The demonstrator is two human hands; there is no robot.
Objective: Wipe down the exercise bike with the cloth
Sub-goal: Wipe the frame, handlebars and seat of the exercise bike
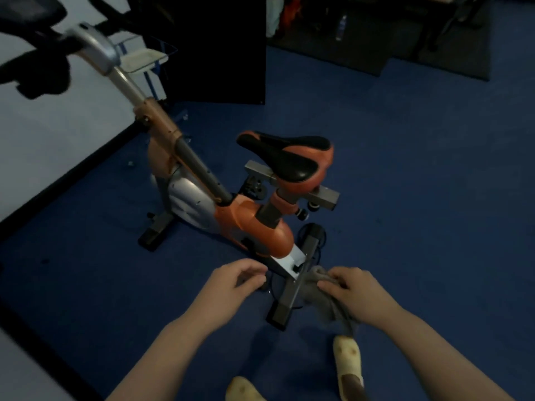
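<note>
While the left hand [234,280] hangs loosely curled, the right hand [348,290] grips the cloth [314,290] against the exercise bike [249,218].

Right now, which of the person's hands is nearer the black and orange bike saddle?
Hard to call; perhaps the left. The left hand hovers below and left of the saddle; the right hand, gripping the grey cloth, is below, slightly right.

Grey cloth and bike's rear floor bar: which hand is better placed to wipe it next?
Right. The right hand already grips the grey cloth beside the dark rear floor bar; the left hand holds nothing.
</note>
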